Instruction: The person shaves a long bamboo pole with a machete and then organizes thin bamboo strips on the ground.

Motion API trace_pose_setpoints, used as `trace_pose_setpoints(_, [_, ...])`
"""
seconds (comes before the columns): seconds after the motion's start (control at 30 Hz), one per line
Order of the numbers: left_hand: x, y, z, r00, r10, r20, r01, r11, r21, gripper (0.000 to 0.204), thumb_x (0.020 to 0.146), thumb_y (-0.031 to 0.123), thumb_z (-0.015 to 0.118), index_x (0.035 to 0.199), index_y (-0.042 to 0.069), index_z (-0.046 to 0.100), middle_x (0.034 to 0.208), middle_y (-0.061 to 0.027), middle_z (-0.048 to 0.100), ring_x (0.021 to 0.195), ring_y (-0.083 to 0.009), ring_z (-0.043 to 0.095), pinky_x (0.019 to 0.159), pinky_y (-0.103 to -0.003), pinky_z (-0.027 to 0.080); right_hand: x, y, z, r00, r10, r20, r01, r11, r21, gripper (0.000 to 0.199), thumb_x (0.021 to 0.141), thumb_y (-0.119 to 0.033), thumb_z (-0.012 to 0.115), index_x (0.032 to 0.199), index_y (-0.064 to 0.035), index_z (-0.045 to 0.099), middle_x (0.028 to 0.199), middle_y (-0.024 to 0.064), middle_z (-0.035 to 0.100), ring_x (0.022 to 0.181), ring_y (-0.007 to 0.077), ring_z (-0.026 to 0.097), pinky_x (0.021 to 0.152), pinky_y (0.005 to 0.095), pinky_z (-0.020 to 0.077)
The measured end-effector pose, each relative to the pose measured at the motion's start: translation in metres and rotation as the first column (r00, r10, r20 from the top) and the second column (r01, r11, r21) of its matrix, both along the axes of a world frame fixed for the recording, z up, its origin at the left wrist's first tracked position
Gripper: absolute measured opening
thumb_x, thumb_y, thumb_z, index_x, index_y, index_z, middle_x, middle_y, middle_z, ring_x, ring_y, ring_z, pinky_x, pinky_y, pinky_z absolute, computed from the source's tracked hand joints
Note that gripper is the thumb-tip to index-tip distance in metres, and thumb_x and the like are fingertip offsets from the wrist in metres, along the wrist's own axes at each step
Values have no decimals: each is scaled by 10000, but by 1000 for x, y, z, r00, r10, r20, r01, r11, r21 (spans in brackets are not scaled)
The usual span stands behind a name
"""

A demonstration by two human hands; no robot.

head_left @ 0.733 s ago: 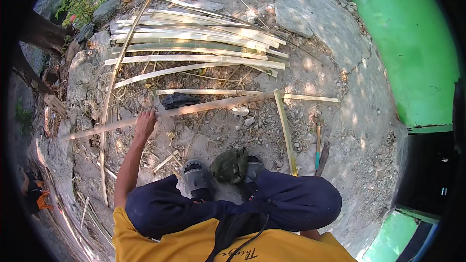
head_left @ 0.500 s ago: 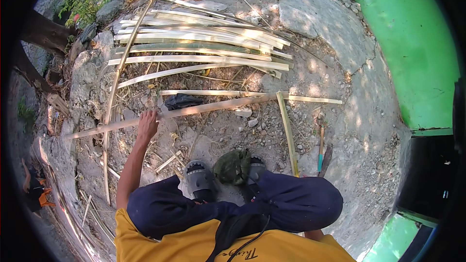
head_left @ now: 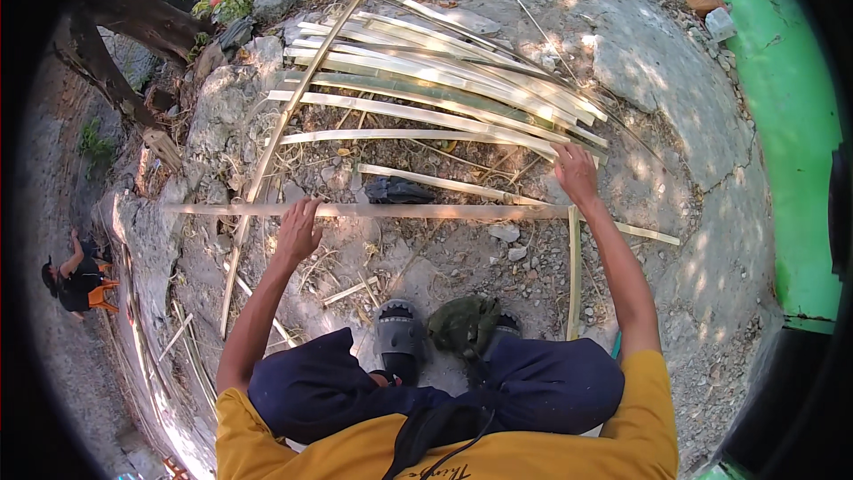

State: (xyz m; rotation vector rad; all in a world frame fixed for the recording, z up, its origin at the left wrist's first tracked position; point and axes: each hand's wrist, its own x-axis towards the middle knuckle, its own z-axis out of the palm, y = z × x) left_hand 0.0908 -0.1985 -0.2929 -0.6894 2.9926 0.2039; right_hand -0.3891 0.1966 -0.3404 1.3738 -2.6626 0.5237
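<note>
Across the ground in front of my feet lies a long, flat brownish bamboo strip point(head_left: 426, 211). My left hand point(head_left: 298, 229) is closed over it left of its middle, fingers curled on the far edge. My right hand point(head_left: 576, 173) reaches forward with its fingers apart, at the right-hand ends of several pale split bamboo strips point(head_left: 444, 116); whether the fingertips touch them I cannot tell. A shorter pale strip point(head_left: 453, 184) lies just beyond the brownish one. Another strip point(head_left: 574, 276) points toward me below my right hand.
A long strip point(head_left: 306, 84) crosses the pile's left side. Beside the brownish strip is a black bundle point(head_left: 396, 190). A dark green cloth bag point(head_left: 464, 324) rests between my feet. Tree trunks point(head_left: 115, 80) and a seated person point(head_left: 78, 274) are left, a green wall point(head_left: 782, 107) right.
My right hand has come into view and stretched forward to the strip ends. My left hand stays on the brownish strip. The view has turned, so the scene sits farther right and tilted.
</note>
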Motion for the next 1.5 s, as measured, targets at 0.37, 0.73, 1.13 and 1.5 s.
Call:
trace_pose_setpoints(0.37, [-1,-13,29,999,41,4,-41,992,118,620,810,154,700,1372,62,456,1305,-223,502,1238,-404,493,1077,-471,415,-21,-74,-57,942,88,-324,-93,996,-1,106,856,-126,658,954,-98,629,932,63,592,918,254,619,825,389,504])
trace_pose_setpoints(0.73, [-95,-12,96,978,-24,-209,42,996,81,541,846,27,643,1361,87,487,1314,-179,519,1233,-398,515,1046,-481,430,-70,0,185,905,-2,-425,-83,980,-181,57,909,-111,623,947,-76,648,937,51,619,936,251,608,843,384,456])
trace_pose_setpoints(1.13, [-233,189,179,704,-582,-408,632,774,-13,831,747,85,804,1474,115,402,1431,-171,451,1319,-387,445,1107,-481,379,97,444,284,787,-587,192,604,796,-40,147,957,-77,619,1056,30,627,914,69,660,879,132,594,822,289,482])
trace_pose_setpoints(1.5, [-339,333,-48,804,-320,-502,577,628,523,811,925,244,674,1511,-33,187,1453,-377,331,1376,-471,373,1132,-481,328,508,574,66,77,-741,667,972,205,115,154,833,-154,574,855,-15,638,731,-14,547,742,73,502,678,256,397])
